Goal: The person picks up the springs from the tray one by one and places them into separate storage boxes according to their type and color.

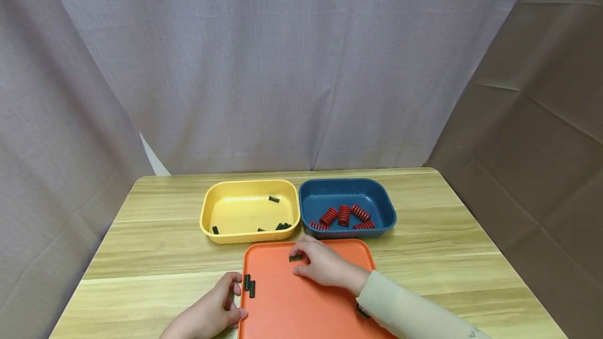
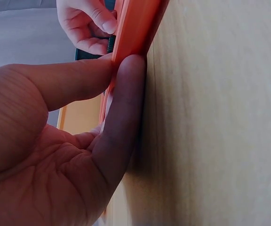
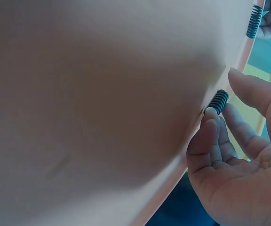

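Note:
An orange tray lies at the front of the table. My left hand pinches its left rim, thumb on the edge and a finger against the outer side. Over the tray's far part, my right hand has curled fingers around one end of a small dark coil spring; the thumb tip stands slightly apart from it. This spring lies sideways near the far rim. Two dark springs sit side by side along the left rim. A dark piece at the right rim is partly hidden by the sleeve.
Behind the tray stands a yellow bin with several small dark springs. Beside it, on the right, is a blue bin holding several larger red springs. Grey curtain hangs behind the wooden table.

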The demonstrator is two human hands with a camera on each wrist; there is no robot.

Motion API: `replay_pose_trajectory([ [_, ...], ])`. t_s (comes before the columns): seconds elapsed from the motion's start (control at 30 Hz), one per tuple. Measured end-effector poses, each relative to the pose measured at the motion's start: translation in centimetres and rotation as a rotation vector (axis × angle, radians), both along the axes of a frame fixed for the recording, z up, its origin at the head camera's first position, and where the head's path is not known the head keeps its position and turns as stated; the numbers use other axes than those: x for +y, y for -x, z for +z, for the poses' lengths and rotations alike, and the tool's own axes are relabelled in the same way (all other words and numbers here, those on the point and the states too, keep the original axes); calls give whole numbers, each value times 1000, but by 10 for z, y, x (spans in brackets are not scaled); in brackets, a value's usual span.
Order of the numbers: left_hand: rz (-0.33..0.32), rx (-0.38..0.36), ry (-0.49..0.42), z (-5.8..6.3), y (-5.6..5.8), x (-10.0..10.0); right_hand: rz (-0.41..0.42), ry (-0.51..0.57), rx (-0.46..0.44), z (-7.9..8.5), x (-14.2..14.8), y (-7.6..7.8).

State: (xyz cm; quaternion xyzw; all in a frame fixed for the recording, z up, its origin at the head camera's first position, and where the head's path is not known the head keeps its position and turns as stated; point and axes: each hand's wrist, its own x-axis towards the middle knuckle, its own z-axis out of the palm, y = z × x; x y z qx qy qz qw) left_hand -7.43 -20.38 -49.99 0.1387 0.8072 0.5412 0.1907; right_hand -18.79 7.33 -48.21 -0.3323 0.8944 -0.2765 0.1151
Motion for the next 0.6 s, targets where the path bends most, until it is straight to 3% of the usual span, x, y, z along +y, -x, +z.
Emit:
replay_pose_trajectory([
  [0.23, 9, -36, 3, 2, 0, 0, -11, -35, 33, -2, 1, -1],
  [0.6, 10, -60, -11, 4, 0, 1, -30, -66, -9, 1, 2, -2],
])
